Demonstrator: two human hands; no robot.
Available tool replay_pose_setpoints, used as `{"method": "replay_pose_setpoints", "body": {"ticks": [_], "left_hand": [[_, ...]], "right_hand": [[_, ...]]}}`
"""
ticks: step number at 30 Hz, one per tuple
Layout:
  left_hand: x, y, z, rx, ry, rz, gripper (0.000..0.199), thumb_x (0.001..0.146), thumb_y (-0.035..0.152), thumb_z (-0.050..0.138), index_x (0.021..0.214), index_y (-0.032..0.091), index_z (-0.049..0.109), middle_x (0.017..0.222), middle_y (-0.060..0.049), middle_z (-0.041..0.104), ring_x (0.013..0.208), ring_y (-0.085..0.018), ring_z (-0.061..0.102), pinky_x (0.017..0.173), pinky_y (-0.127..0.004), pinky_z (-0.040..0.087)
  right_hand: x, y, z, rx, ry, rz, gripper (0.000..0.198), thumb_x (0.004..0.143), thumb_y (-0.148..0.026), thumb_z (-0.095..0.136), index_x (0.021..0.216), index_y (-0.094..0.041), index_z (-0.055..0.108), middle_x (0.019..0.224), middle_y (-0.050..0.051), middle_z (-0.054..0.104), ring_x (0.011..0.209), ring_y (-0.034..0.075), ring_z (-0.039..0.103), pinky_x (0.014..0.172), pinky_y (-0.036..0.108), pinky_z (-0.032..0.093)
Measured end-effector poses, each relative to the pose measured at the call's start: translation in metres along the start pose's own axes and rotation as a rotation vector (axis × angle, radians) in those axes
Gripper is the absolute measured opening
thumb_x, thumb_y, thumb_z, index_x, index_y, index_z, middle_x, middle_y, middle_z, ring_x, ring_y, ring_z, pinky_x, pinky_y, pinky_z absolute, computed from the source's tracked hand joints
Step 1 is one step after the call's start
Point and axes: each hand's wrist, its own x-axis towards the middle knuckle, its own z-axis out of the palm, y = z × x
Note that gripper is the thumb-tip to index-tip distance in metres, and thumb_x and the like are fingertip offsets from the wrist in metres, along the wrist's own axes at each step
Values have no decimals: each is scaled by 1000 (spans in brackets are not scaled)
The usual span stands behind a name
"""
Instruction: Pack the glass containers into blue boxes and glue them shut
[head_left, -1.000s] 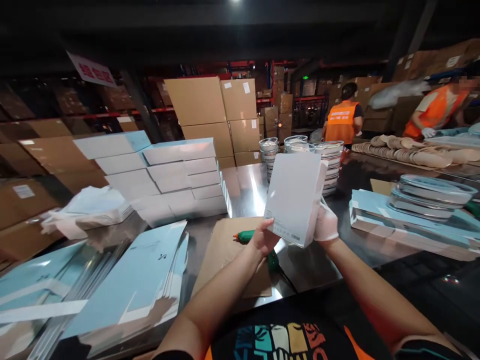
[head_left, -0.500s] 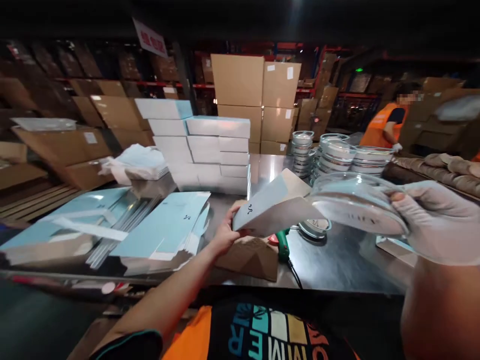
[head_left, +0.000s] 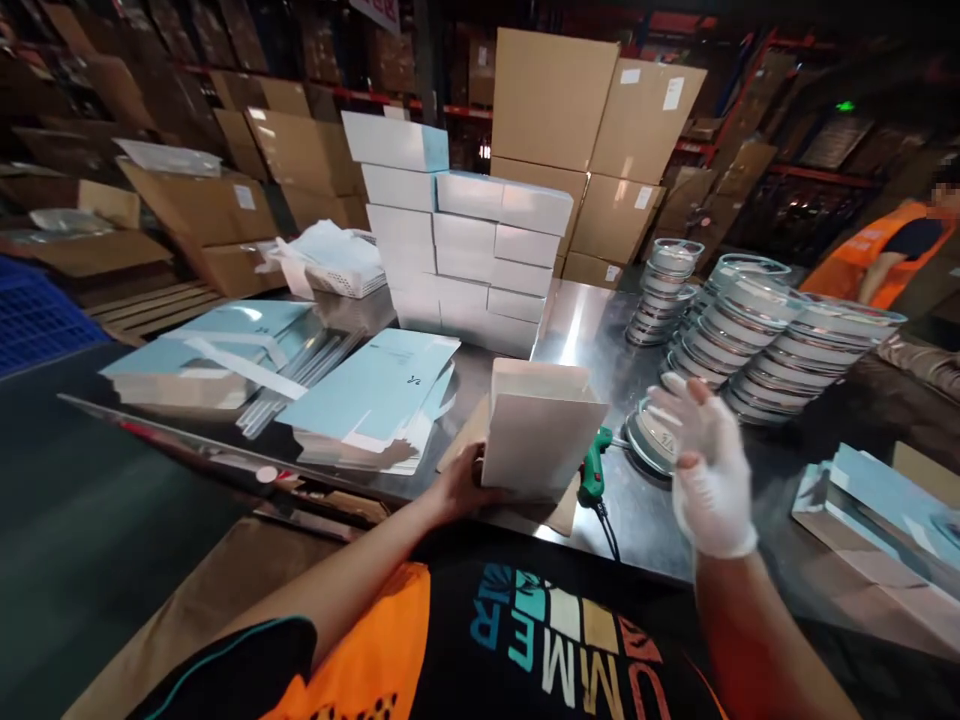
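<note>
A white carton stands near the table's front edge, its upper end showing a beige flap or inner face. My left hand, bare, grips it at the lower left. To the right, my right hand, in a white glove with some fingertips bare, is raised with its fingers apart and holds nothing. Close to its fingers is a round clear dish with a metallic rim, lying on the table. Between carton and dish lies a green hot glue gun with a black cord.
White boxes are stacked at the back. Light-blue flat cartons lie at left by clear strips. Several round clear containers stand stacked at back right. An open blue carton lies right. A person in an orange vest is beyond.
The round clear container is gone from my right hand, which is now empty. My left hand has turned the carton more upright and brought it lower. The view has swung down and rightward.
</note>
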Motion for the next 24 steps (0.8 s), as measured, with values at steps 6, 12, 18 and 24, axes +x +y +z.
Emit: {"method": "replay_pose_setpoints", "body": {"ticks": [6,12,18,24], "left_hand": [[6,51,-10,62,108,274,88,81,63,85,153,20,57,150,-20,63,144,-40,58,121,-58,49],[10,90,6,-9,287,339,46,99,63,68,111,20,74,113,-11,74,106,-28,73,95,-38,60],[4,59,9,36,332,303,71,74,77,85,122,25,72,138,-13,66,141,-37,59,117,-49,51],[-1,70,-14,106,475,241,65,74,77,85,111,24,78,130,-10,66,137,-34,59,119,-46,46]], "right_hand": [[-29,25,61,91,-116,297,92,86,-86,70,150,-21,60,158,19,58,145,35,57,119,48,51],[-2,23,106,148,216,574,37,86,-50,68,108,-21,64,89,4,70,78,21,66,72,34,57],[5,35,100,-142,59,565,49,91,-19,41,139,-20,47,115,7,74,94,17,72,83,30,60],[3,50,25,-740,-209,773,32,96,-33,67,117,-9,72,131,27,69,129,40,65,111,53,49]]}}
